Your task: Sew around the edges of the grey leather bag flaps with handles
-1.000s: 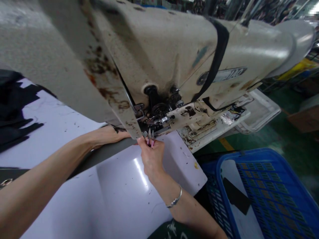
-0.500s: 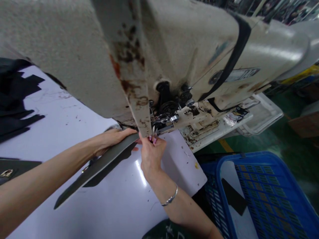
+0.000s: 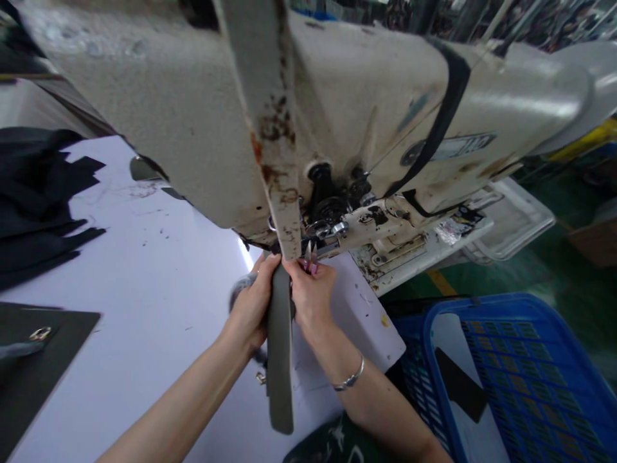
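While the left hand (image 3: pixel 250 310) pinches a long grey fabric strip (image 3: pixel 279 366), the right hand (image 3: pixel 311 299) closes round pink-handled steel snips (image 3: pixel 310 260) under a cream sewing machine head (image 3: pixel 366 109); a slip could nick the strip.

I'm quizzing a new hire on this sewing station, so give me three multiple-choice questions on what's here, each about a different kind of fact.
1. Where is the silver bracelet?
A. On the left wrist
B. On the right wrist
C. On the table

2. What colour is the plastic crate?
A. Yellow
B. Blue
C. Red

3. What state is the grey strip in?
A. Lying flat on the table
B. Wrapped around the machine's arm
C. Held by the left hand and right hand, hanging down

Answers:
1. B, it sits just above the right hand.
2. B, its rim and mesh sides are blue.
3. C, its lower end hangs free below the hands.
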`<state>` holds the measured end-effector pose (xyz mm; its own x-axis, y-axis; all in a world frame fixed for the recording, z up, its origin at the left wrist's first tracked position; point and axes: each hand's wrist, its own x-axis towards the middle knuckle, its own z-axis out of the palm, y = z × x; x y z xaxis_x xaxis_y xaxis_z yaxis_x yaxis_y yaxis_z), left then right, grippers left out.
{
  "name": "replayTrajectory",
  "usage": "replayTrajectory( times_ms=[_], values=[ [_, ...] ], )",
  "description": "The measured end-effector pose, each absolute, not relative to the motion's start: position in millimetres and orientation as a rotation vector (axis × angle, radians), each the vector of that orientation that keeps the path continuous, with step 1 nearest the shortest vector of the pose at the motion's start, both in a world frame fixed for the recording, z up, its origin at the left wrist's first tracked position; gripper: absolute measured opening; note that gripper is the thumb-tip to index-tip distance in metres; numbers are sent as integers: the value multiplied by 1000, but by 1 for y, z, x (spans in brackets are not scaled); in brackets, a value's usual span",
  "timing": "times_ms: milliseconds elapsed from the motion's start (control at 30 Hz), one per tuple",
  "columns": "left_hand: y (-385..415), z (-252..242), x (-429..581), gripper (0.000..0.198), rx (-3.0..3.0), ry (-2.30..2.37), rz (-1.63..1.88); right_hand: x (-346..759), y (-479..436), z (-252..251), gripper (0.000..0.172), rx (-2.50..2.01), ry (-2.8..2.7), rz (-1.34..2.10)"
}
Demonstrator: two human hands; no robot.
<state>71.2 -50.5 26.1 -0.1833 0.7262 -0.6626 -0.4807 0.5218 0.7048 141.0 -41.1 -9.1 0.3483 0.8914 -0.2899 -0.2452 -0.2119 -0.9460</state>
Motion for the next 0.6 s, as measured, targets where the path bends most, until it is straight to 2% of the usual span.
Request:
replayTrajectory(
  times_ms=[267,467,600],
  values=[
    [-59,10,106,42,84,1323,1313,180,-34,1,18,-1307,-813,1363],
    [-50,16,114,32,106,1295,1430,187,-26,2,28,-1339,-901,1327],
    [-44,21,111,28,118,1305,1470,187,-26,3,25,-1311,-874,1365]
  ],
)
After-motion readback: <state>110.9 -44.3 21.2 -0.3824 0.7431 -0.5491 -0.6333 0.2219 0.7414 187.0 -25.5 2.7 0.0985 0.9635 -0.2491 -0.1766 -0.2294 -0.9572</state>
